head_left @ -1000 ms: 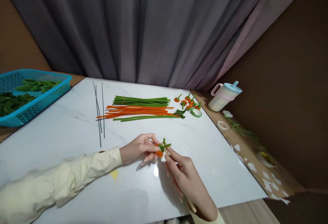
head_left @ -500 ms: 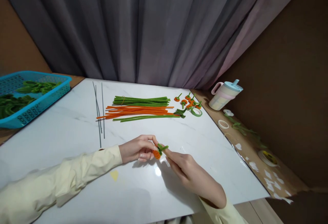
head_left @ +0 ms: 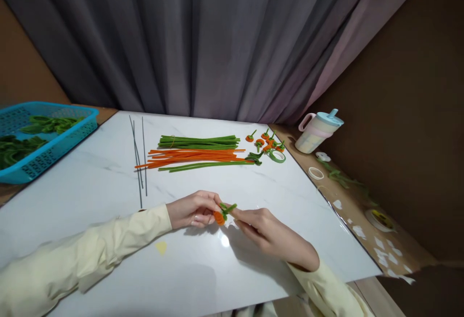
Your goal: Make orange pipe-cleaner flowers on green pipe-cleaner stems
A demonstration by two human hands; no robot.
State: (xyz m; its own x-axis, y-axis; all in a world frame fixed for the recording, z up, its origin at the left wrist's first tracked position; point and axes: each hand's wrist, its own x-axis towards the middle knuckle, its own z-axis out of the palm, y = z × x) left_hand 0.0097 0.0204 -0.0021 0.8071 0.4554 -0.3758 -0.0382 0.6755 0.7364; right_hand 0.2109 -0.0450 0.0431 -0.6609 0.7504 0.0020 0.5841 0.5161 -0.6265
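Observation:
My left hand (head_left: 194,211) pinches a small orange pipe-cleaner coil with a green stem (head_left: 222,214) just above the white marble table (head_left: 108,181). From the right, my right hand (head_left: 266,232) meets it with closed fingertips on the green stem. Both hands touch the same small piece near the table's front middle. Both sleeves are pale yellow.
Bundles of green pipe cleaners (head_left: 199,141) and orange pipe cleaners (head_left: 192,156) lie further back, with thin dark wires (head_left: 139,157) to their left. Several finished orange pieces (head_left: 266,143) and a green tape roll (head_left: 277,156) sit at the right. A blue basket (head_left: 39,138) stands left, a lidded cup (head_left: 317,131) right.
My right hand has turned over and lowered, its wrist swinging to the right. The orange and green piece has dropped slightly towards the table. My left hand has barely moved.

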